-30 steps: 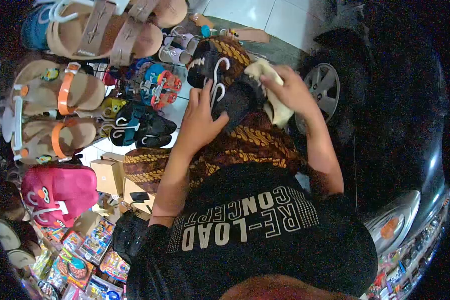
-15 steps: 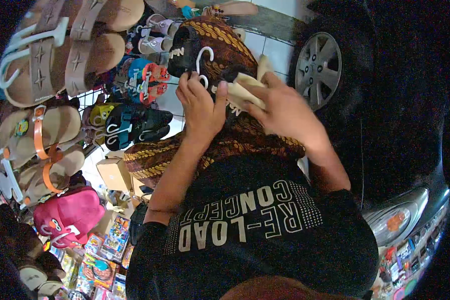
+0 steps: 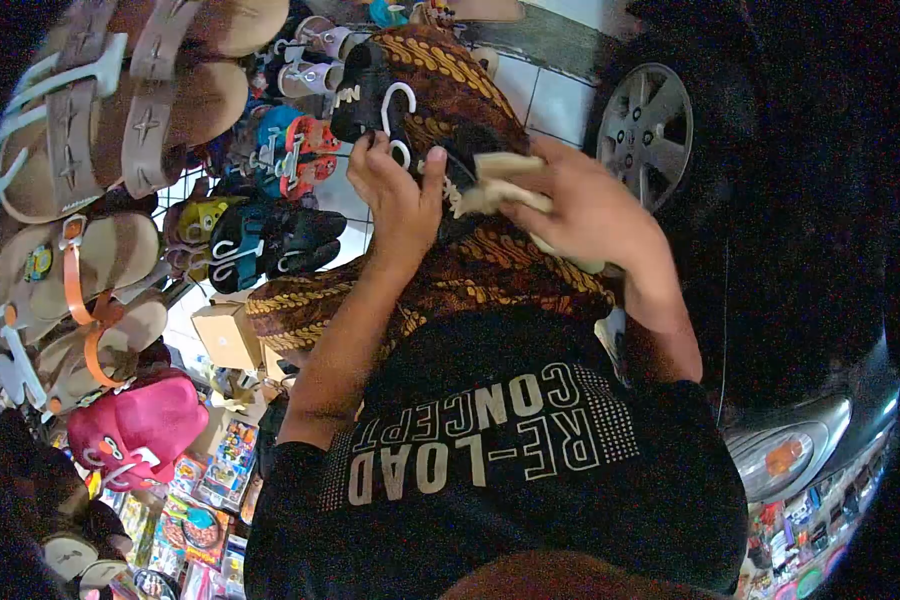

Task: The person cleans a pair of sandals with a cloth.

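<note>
A pair of black sandals (image 3: 362,105) with cream lettering-like trim hangs together on a white plastic hanger (image 3: 398,98), over my lap. My left hand (image 3: 400,200) grips the pair near the hanger, fingers curled and thumb raised. In my right hand (image 3: 595,210) is a folded cream cloth (image 3: 515,190), pressed against or just beside the right-hand sandal; the hand hides part of the contact. That sandal is partly covered by the cloth and fingers. Brown and gold batik fabric (image 3: 470,265) covers my legs beneath.
Tan sandals (image 3: 75,130) on hangers and a pink bag-like item (image 3: 140,425) line the left side. Black shoes (image 3: 310,240) and a cardboard box (image 3: 225,335) stand nearer. A dark car with its wheel (image 3: 645,130) is close on my right.
My right hand has shifted slightly right and down with the cloth, which is now folded differently. My left hand keeps its hold on the sandals.
</note>
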{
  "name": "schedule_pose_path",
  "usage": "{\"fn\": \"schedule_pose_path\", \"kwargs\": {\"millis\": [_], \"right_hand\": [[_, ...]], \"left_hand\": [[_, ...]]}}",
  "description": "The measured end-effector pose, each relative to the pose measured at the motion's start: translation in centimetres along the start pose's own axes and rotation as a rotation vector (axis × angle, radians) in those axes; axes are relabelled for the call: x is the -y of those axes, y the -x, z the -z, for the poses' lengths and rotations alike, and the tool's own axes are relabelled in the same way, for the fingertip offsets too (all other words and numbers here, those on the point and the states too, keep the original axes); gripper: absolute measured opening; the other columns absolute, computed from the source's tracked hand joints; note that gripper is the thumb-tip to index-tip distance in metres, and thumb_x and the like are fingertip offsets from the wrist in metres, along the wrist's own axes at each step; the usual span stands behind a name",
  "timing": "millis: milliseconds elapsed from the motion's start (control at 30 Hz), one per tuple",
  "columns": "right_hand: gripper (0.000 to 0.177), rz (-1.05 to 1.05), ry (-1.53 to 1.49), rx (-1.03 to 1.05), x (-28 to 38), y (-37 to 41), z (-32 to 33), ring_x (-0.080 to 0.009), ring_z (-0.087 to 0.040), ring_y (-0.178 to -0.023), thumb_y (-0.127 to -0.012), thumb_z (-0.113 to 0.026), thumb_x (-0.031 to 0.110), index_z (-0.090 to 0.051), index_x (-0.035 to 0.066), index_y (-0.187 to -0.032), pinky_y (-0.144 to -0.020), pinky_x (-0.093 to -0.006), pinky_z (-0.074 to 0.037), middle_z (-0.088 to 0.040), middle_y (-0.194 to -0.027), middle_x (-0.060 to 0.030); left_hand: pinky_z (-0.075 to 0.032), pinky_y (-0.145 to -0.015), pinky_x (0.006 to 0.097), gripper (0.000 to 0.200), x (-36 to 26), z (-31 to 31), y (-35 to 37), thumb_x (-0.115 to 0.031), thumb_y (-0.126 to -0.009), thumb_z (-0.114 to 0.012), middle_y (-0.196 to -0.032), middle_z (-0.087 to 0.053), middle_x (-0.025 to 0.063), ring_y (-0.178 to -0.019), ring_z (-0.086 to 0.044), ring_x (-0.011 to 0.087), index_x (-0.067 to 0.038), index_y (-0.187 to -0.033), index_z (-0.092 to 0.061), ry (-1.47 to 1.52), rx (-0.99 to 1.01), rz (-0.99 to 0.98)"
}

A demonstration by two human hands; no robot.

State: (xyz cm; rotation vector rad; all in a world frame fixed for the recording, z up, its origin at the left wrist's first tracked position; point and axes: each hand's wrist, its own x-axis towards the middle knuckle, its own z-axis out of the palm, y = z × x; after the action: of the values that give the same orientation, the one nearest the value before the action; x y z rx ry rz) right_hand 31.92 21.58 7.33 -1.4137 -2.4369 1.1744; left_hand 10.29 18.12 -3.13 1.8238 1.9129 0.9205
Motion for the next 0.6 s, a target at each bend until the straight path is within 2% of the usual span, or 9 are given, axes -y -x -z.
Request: {"fn": "schedule_pose_path", "kwargs": {"millis": [67,133,233,300,400,433,467,533,600], "right_hand": [[0.034,0.160,-0.103,0.205,0.2,0.3,2.8,-0.0360,-0.059,-0.090,-0.080,-0.067,0.022,-0.067,0.013,-0.113,-0.081,-0.0417,-0.049,-0.056,-0.106,-0.0174],[0.037,0.156,-0.188,0.186,0.4,1.4,3.7,-0.0334,-0.058,-0.091,-0.079,-0.067,0.020,-0.066,0.009,-0.115,-0.082,-0.0393,-0.048,-0.057,-0.099,-0.0157],[0.039,0.051,-0.068,-0.194,-1.0,0.9,3.9,-0.0307,-0.058,-0.090,-0.080,-0.066,0.016,-0.064,0.007,-0.118,-0.081,-0.0360,-0.047,-0.056,-0.095,-0.0138],[0.040,0.047,-0.065,-0.326,-1.4,0.0,5.0,-0.0288,-0.057,-0.087,-0.081,-0.065,0.012,-0.062,0.005,-0.120,-0.079,-0.0340,-0.046,-0.055,-0.092,-0.0130],[0.041,0.103,0.088,-0.410,-2.3,-1.5,6.5,-0.0270,-0.056,-0.083,-0.082,-0.066,0.012,-0.061,0.005,-0.122,-0.076,-0.0323,-0.046,-0.054,-0.091,-0.0130],[0.041,0.126,0.130,-0.433,-2.3,-1.8,7.0,-0.0267,-0.056,-0.083,-0.082,-0.066,0.013,-0.061,0.005,-0.122,-0.076,-0.0322,-0.046,-0.054,-0.091,-0.0131],[0.040,0.040,0.082,-0.365,-2.1,-2.3,7.3,-0.0366,-0.059,-0.095,-0.082,-0.068,0.024,-0.063,0.010,-0.119,-0.084,-0.0403,-0.048,-0.059,-0.101,-0.0157],[0.040,0.225,0.039,-0.380,-1.5,-3.5,6.5,-0.0310,-0.058,-0.086,-0.083,-0.066,0.018,-0.062,0.008,-0.122,-0.077,-0.0364,-0.048,-0.055,-0.096,-0.0149],[0.041,0.301,0.036,-0.348,-1.7,-5.1,4.5,-0.0310,-0.059,-0.086,-0.084,-0.066,0.019,-0.061,0.010,-0.123,-0.077,-0.0374,-0.048,-0.053,-0.097,-0.0167]], "left_hand": [[-0.029,-0.100,0.0528,0.061,0.4,0.1,-0.1,-0.035,-0.092,-0.060,-0.129,-0.034,0.0329,-0.115,-0.039,0.0449,0.011,-0.121,-0.033,0.060,0.008,0.006],[-0.032,-0.100,0.0487,0.061,0.7,0.2,-0.5,-0.037,-0.091,-0.060,-0.131,-0.035,0.0326,-0.115,-0.043,0.0449,0.011,-0.121,-0.036,0.170,0.001,0.027],[-0.033,-0.100,0.0493,0.058,0.6,0.8,0.0,-0.038,-0.091,-0.059,-0.126,-0.041,0.0322,-0.115,-0.044,0.0455,0.010,-0.119,-0.041,0.212,0.023,0.017],[-0.033,-0.100,0.0488,0.055,0.2,1.3,0.2,-0.037,-0.089,-0.060,-0.122,-0.047,0.0282,-0.115,-0.046,0.0438,0.007,-0.118,-0.046,0.190,0.033,-0.063],[-0.038,-0.099,0.0462,0.050,-0.6,2.2,0.6,-0.031,-0.083,-0.064,-0.118,-0.054,0.0229,-0.112,-0.051,0.0393,0.002,-0.118,-0.050,0.107,0.071,-0.256],[-0.037,-0.099,0.0478,0.050,-1.0,2.6,0.7,-0.033,-0.082,-0.065,-0.118,-0.054,0.0219,-0.114,-0.050,0.0407,0.001,-0.117,-0.051,0.127,0.118,-0.286],[-0.036,-0.099,0.0495,0.050,-1.4,3.1,0.9,-0.034,-0.081,-0.066,-0.117,-0.055,0.0208,-0.116,-0.049,0.0421,0.000,-0.115,-0.053,0.147,0.163,-0.317],[-0.036,-0.099,0.0527,0.049,-1.8,3.6,1.2,-0.036,-0.078,-0.067,-0.114,-0.057,0.0179,-0.120,-0.048,0.0437,-0.003,-0.111,-0.056,0.191,0.218,-0.366],[-0.036,-0.099,0.0529,0.049,-1.9,3.8,1.6,-0.036,-0.078,-0.067,-0.114,-0.058,0.0180,-0.120,-0.049,0.0437,-0.003,-0.111,-0.055,0.188,0.204,-0.363]]}}
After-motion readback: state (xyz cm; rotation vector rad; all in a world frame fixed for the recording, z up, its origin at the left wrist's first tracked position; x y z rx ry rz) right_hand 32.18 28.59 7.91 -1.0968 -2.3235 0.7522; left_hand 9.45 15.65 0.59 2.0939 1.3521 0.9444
